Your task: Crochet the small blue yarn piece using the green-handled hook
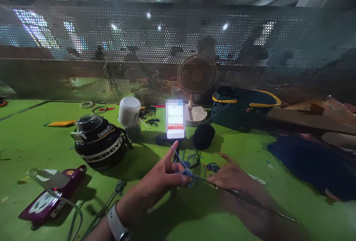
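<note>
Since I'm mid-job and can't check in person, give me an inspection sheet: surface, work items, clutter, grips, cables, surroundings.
Surface: green table, shadowed in places.
Work items: blue yarn, thin rod.
Clutter: black jug, white jar, lit phone, dark ball, basket, dark cloth.
Grips: left grip pinches blue yarn, a strand over its forefinger; right grip holds the thin rod.
Cables: pale cable by the purple power strip; dark cables beside the white jar.
Surroundings: perforated screen, fan before it; shapes beyond too blurred to tell.

Rocking a white, rubbery-looking watch strap (114,219) with little holes on the left wrist (124,208), plus bare forearms (140,192).
</note>
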The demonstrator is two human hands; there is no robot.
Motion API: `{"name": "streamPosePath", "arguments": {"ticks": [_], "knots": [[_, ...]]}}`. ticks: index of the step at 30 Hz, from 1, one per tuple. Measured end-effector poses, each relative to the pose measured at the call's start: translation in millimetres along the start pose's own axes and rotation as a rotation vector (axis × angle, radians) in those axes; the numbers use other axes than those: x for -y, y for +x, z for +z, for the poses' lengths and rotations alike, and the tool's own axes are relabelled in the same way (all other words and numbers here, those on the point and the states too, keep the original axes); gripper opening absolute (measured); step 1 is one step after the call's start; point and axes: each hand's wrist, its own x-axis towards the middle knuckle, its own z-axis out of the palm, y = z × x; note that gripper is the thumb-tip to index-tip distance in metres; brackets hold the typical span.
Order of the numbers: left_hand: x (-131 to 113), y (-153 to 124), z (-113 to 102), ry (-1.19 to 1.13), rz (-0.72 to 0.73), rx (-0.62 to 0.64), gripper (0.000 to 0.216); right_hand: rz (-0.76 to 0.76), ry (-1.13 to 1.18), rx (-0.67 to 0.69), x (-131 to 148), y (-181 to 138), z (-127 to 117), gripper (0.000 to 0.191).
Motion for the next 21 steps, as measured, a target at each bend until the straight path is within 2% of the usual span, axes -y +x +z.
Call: {"name": "streamPosePath", "arguments": {"ticks": [5,9,12,18,20,21], "knots": [[1.3,0.3,0.5,0.022,0.008,0.0,0.119,0.11,0.073,0.03,-3.4,-4.7,-2.8,0.018],[2.6,0.7,0.5,0.029,0.009,-0.013,0.119,0.157,0.133,-0.008,-8.6,-6.0,-1.8,0.019],[2.8,0.8,0.3,0.041,0.02,-0.018,0.122,0.212,0.171,-0.059,-11.0,-6.6,0.6,0.011],[4.6,0.1,3.9,0.126,0.072,-0.031,0.121,0.63,0.527,-0.15,-12.9,-15.1,11.5,0.003],[6.7,-0.2,6.6,0.162,0.101,-0.053,0.12,0.684,0.492,-0.108,-11.0,-14.7,13.1,0.008],[7.9,-0.3,8.1,0.176,0.121,-0.062,0.12,0.662,0.406,-0.083,-9.4,-13.1,12.9,0.011]]}}
